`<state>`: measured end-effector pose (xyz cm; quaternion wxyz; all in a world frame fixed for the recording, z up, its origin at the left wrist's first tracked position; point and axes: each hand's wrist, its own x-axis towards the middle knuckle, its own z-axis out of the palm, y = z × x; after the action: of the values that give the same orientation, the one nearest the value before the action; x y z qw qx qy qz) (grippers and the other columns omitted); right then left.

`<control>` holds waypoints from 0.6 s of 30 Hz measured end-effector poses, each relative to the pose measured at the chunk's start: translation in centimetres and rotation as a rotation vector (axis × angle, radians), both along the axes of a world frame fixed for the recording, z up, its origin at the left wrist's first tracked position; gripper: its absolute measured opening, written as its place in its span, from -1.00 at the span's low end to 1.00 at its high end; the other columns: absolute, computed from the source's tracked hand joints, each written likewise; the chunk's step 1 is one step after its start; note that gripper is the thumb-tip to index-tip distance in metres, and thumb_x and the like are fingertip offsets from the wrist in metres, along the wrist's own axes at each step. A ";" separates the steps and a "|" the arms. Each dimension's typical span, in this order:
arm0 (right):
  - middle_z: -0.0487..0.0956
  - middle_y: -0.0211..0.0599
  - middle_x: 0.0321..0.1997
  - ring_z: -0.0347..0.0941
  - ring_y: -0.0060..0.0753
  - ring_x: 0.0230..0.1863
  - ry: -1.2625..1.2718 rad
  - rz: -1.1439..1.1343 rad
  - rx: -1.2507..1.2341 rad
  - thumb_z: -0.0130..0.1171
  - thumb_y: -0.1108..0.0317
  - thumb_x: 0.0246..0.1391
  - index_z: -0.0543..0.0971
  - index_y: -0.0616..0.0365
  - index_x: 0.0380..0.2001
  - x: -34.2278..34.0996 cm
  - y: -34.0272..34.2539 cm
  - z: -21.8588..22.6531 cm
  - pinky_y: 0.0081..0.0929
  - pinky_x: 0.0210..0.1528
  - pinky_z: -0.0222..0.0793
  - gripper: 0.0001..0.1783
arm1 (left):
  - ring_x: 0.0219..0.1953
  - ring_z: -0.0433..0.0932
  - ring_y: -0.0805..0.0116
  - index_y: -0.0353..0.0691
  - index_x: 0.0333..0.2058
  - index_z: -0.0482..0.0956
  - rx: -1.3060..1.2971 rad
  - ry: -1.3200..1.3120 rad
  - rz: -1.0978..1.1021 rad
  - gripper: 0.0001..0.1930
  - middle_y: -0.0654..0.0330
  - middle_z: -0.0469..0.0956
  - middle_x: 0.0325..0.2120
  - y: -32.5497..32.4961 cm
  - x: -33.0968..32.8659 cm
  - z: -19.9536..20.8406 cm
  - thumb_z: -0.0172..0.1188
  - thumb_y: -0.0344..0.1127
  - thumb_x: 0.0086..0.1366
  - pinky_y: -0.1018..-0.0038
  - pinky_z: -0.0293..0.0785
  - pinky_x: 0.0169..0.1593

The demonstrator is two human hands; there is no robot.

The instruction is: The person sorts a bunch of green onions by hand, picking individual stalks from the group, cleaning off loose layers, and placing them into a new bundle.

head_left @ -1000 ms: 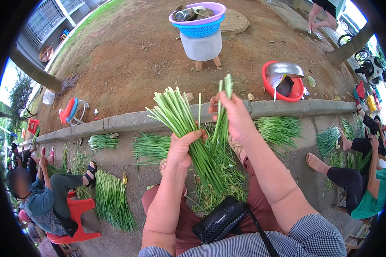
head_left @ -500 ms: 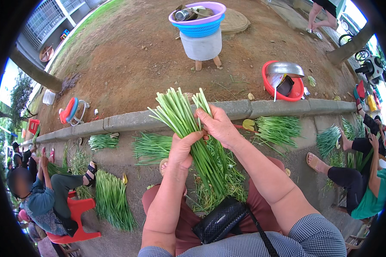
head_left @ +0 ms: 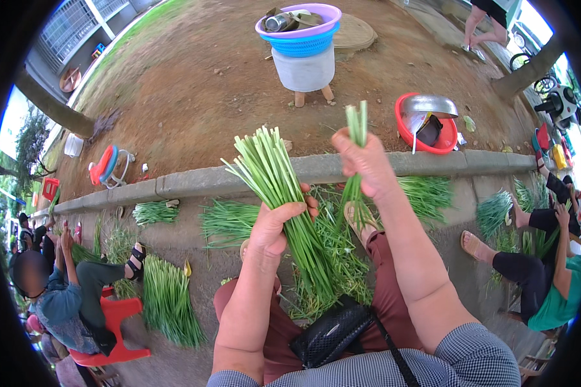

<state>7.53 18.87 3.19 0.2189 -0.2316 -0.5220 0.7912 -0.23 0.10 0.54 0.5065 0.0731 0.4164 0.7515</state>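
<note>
My left hand [head_left: 272, 226] is wrapped round a thick bunch of garlic chives [head_left: 290, 213], long green stalks with pale ends fanned out at the top. To the right of it and a little higher, my right hand [head_left: 370, 161] grips a small bundle of chives [head_left: 356, 122], its pale ends upward and its green leaves hanging below the fist. The two bundles are apart. Under my hands, between my knees, lies a loose heap of chive leaves and trimmings [head_left: 310, 300]. A black bag [head_left: 336, 329] rests on my lap.
More chives lie along the stone kerb [head_left: 252, 177], with a big pile [head_left: 168, 300] at the left. Past the kerb stand a red basin [head_left: 426, 145] and a stool bearing baskets [head_left: 303, 45]. One person sits on a red stool [head_left: 119, 322] at left, another [head_left: 565, 284] at right.
My right hand has drawn away to the right from the big bunch, carrying a small bundle of chives with it. My left hand has stayed nearly in place.
</note>
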 end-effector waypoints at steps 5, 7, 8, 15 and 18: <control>0.44 -0.52 -0.58 0.25 -0.74 -0.66 -0.042 0.211 0.254 0.34 0.29 -0.12 0.49 0.17 -0.37 -0.8 -4.1 -0.6 -0.79 -0.66 0.11 -0.71 | -0.40 0.54 0.28 -0.31 -0.15 0.42 -0.019 0.130 -0.031 -0.63 0.09 0.52 -0.41 0.8 0.5 -0.2 0.11 -0.57 -0.02 0.43 0.52 -0.27; 0.44 -0.51 -0.60 0.25 -0.75 -0.66 -0.060 0.233 0.130 0.33 0.27 -0.10 0.49 0.17 -0.37 -0.6 -4.3 -0.2 -0.77 -0.67 0.09 -0.71 | -0.39 0.54 0.28 -0.33 -0.14 0.41 0.002 0.142 0.000 -0.61 0.08 0.52 -0.41 0.8 0.6 -0.3 0.09 -0.58 -0.03 0.42 0.52 -0.26; 0.44 -0.51 -0.60 0.24 -0.76 -0.67 -0.053 0.217 0.086 0.32 0.27 -0.09 0.49 0.17 -0.36 -0.4 -4.3 0.5 -0.77 -0.68 0.07 -0.71 | -0.39 0.54 0.27 -0.34 -0.14 0.41 0.012 0.149 0.017 -0.61 0.08 0.52 -0.40 0.8 0.6 -0.4 0.09 -0.59 -0.04 0.42 0.52 -0.25; 0.37 -0.61 -0.68 0.14 -0.78 -0.73 -0.078 0.141 0.011 0.26 0.26 -0.02 0.50 0.13 -0.38 -0.7 -3.5 -0.6 -0.73 -0.71 0.00 -0.78 | -0.42 0.55 0.23 -0.33 -0.21 0.39 -0.044 0.099 0.096 -0.68 0.04 0.52 -0.44 0.7 0.5 -0.3 0.14 -0.56 -0.02 0.38 0.51 -0.29; 0.35 -0.63 -0.69 0.16 -0.80 -0.72 -0.040 0.099 0.006 0.25 0.26 0.00 0.50 0.12 -0.39 -1.0 -3.8 -1.0 -0.74 -0.71 0.00 -0.80 | -0.46 0.55 0.29 -0.35 -0.26 0.43 -0.063 0.109 0.137 -0.73 0.09 0.53 -0.47 0.9 0.6 -0.4 0.14 -0.59 -0.02 0.43 0.51 -0.34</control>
<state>6.58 15.08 2.16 0.1696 -0.2207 -0.5396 0.7946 0.41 1.00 0.12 0.4323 0.0694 0.4707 0.7660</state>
